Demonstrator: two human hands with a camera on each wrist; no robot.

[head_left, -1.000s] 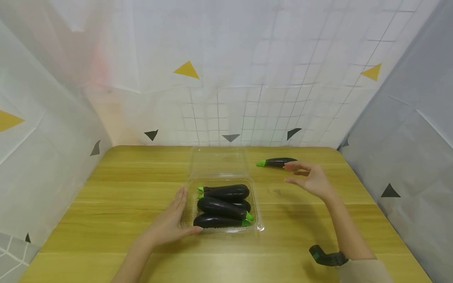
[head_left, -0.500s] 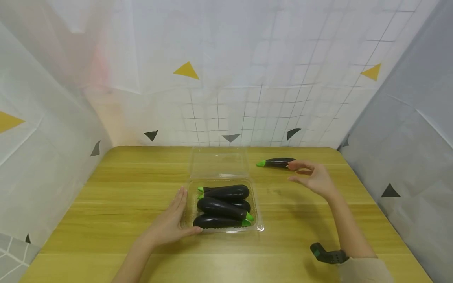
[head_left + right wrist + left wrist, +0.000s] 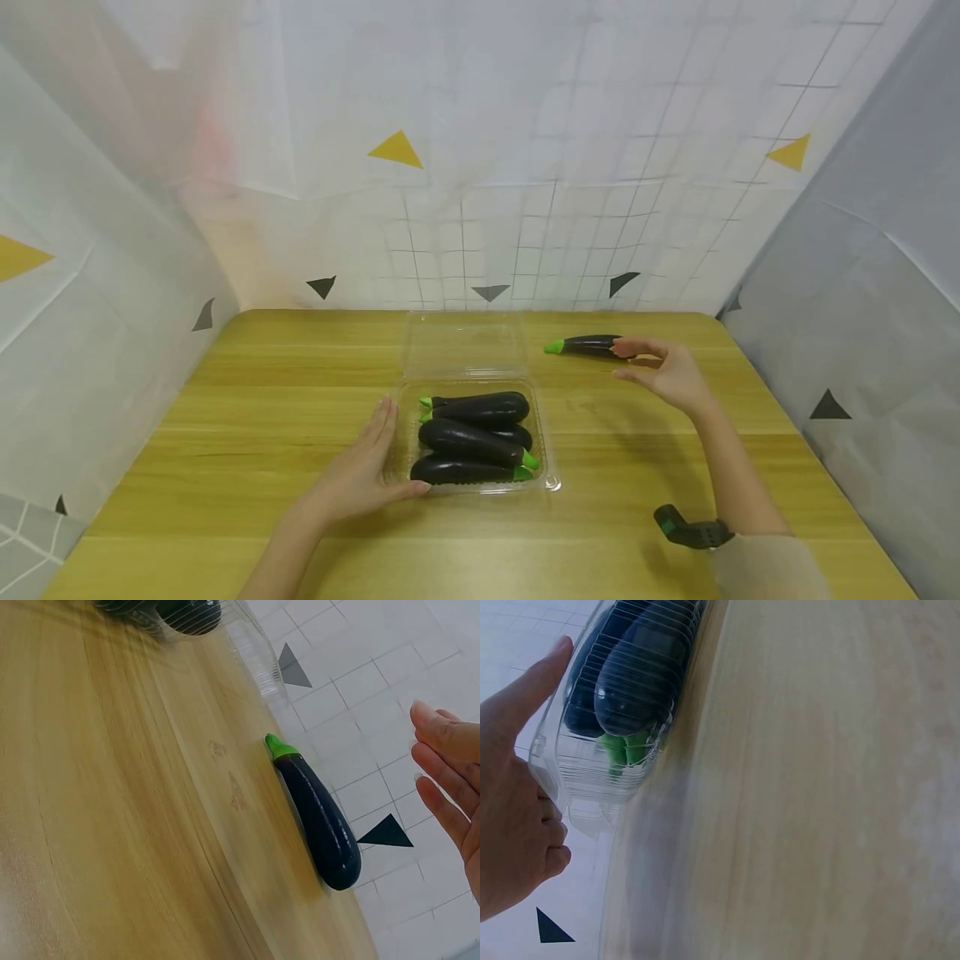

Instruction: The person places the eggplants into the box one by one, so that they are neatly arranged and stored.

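Note:
A clear plastic clamshell box [image 3: 545,442] stands on the table with several eggplants [image 3: 476,440] lying in it, green stems pointing both left and right. My left hand [image 3: 360,475] rests along the box's left side, fingers extended, thumb at the front rim; the left wrist view shows the thumb against the clear wall. One more eggplant [image 3: 319,817] lies alone on the table to the right of the lid, its green stem toward the box. My right hand [image 3: 663,375] hovers near its thick end, which it partly covers in the head view. Thumb and fingers are apart and hold nothing.
The box's open lid [image 3: 465,346] lies back toward the far table edge. White sheets [image 3: 480,233] with grid lines and triangles enclose the wooden table [image 3: 247,433] at the back and sides. A dark wrist-worn device [image 3: 690,529] juts out at my right wrist.
Over the last second my right hand has shifted slightly to the right above the lone eggplant's thick end. My left hand, the box and the eggplants have stayed in place.

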